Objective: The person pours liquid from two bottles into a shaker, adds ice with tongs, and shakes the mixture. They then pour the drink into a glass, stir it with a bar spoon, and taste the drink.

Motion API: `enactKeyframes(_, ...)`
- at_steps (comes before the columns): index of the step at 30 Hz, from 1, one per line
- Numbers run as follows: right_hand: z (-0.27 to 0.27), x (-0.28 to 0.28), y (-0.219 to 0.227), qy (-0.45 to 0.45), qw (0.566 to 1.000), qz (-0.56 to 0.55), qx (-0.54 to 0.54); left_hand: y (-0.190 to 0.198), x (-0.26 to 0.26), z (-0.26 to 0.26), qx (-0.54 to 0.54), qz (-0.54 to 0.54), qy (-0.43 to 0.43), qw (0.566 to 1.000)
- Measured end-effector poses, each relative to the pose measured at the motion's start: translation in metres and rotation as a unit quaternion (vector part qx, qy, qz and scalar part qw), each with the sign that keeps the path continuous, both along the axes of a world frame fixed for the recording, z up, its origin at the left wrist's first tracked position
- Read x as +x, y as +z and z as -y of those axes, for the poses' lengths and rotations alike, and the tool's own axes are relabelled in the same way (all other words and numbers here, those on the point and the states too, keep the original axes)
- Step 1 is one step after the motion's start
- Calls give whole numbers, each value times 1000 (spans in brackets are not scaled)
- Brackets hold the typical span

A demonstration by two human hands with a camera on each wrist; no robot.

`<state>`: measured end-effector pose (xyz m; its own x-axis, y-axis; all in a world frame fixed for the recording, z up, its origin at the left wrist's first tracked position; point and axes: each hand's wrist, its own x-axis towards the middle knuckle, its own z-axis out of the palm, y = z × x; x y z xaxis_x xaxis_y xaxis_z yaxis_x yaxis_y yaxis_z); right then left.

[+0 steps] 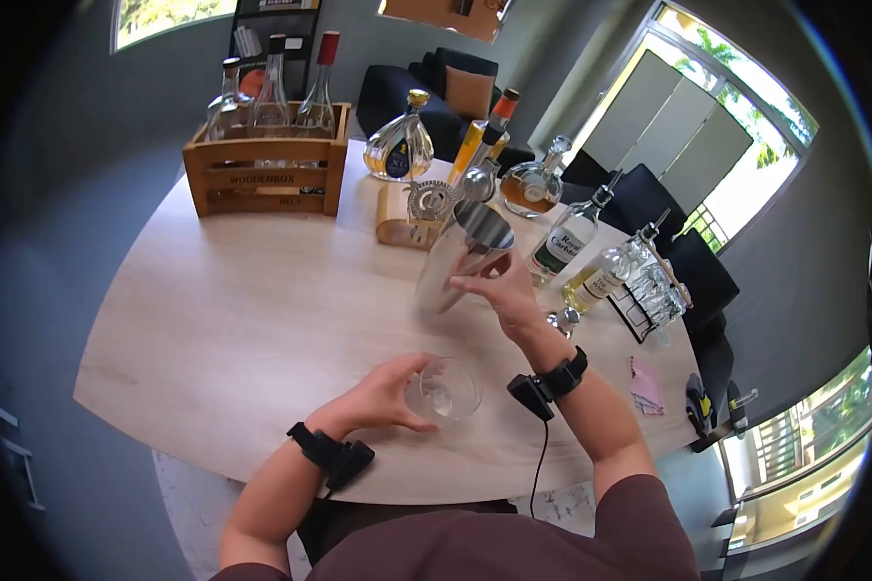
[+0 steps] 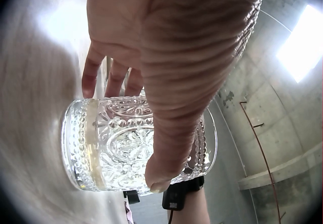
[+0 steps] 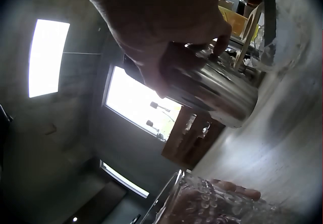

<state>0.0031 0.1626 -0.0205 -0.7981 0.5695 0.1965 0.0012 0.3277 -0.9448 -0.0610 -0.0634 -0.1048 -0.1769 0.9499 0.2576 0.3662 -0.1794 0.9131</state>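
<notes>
My left hand (image 1: 376, 399) holds a clear embossed glass (image 1: 452, 392) near the front of the table. In the left wrist view the thumb lies across the patterned side of the glass (image 2: 126, 143), the other fingers reaching round its far side. Farther forward, my right hand (image 1: 506, 295) grips a tall metal shaker tin (image 1: 440, 266) by its side. The tin's mouth faces up and it leans slightly. In the right wrist view the tin (image 3: 222, 95) shows beyond the palm, its base near the tabletop.
Behind the tin are a strainer (image 1: 431, 200) and a wooden block (image 1: 393, 221). Several bottles line the back and right, near a jigger (image 1: 564, 321) and a glass rack (image 1: 639, 312). A wooden crate (image 1: 262, 155) of bottles stands back left; a pink cloth (image 1: 646, 387) lies right.
</notes>
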Motion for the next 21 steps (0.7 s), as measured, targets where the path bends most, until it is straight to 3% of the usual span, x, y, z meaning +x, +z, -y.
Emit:
enactKeyframes(6, 8, 60, 10, 8, 998, 36, 55, 11, 3, 1, -57, 43, -10, 997)
enactKeyframes(11, -9, 121, -17, 12, 998, 64, 7, 16, 5, -2, -64, 34, -8, 997)
enactKeyframes(18, -11, 150, -37, 16, 999, 43, 25, 16, 8, -2, -81, 54, 1, 995)
enactKeyframes(21, -16, 159, -20, 9, 997, 59, 44, 12, 8, -2, -79, 40, -2, 996)
